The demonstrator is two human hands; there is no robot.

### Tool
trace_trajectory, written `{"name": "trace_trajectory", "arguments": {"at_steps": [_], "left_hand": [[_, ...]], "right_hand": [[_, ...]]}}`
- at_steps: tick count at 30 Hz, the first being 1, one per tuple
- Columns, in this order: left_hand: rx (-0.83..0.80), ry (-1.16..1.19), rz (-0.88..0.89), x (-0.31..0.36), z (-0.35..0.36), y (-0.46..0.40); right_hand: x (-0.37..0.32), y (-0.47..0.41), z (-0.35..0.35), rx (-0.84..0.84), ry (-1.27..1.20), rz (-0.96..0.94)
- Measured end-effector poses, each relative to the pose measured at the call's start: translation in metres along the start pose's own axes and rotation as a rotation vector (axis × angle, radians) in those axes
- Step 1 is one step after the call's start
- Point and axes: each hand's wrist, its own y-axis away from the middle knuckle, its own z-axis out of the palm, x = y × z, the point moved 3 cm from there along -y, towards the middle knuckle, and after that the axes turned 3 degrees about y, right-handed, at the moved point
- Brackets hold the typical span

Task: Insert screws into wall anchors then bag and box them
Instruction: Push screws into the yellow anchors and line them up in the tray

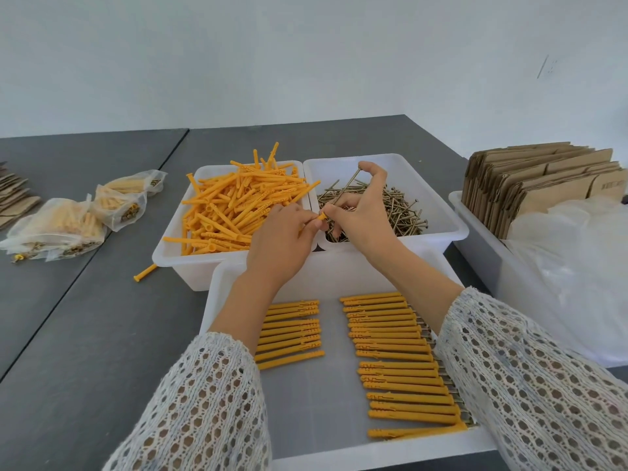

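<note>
A single orange wall anchor (321, 216) sits pinched in the fingers of the left hand (283, 237), only its collar end showing, just above the seam where the two far bins meet. Its open mouth points right, straight at the right hand (361, 212), which pinches one long screw (345, 189) between thumb and curled fingers. The screw's long axis runs on a slant, head up and far, tip down and near, and the tip is right at the anchor's mouth; whether it has already entered I cannot tell, as the fingers crowd the joint. To my eye the next move turns on bringing that slanted shaft into line with the anchor's bore and pushing left along it, the right hand doing the travelling.

Behind the hands, the left bin (170, 256) is heaped with loose anchors (238, 202) and the right bin (452, 229) holds loose screws (397, 209). In the near tray (306, 450), finished anchors lie in two neat columns (397, 362), long axes running left to right. One stray anchor (145, 272) lies on the table (85, 334) by the left bin. Filled bags (68, 229) rest far left, flat cardboard boxes (543, 178) stand far right.
</note>
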Motion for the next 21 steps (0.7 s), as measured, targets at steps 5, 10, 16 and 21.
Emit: {"name": "trace_trajectory", "arguments": {"at_steps": [5, 10, 16, 21], "left_hand": [[0.015, 0.045, -0.036, -0.003, -0.001, 0.0], [0.074, 0.161, -0.074, -0.004, -0.003, -0.001], [0.139, 0.4, -0.068, -0.001, -0.013, -0.001], [0.244, 0.508, 0.0, 0.009, -0.027, -0.002]], "right_hand": [[-0.006, 0.004, 0.006, -0.031, 0.032, -0.044], [-0.013, 0.007, 0.006, -0.062, -0.014, -0.044], [-0.017, 0.017, 0.024, -0.123, 0.064, -0.069], [-0.016, 0.021, 0.031, -0.033, 0.016, 0.006]]}}
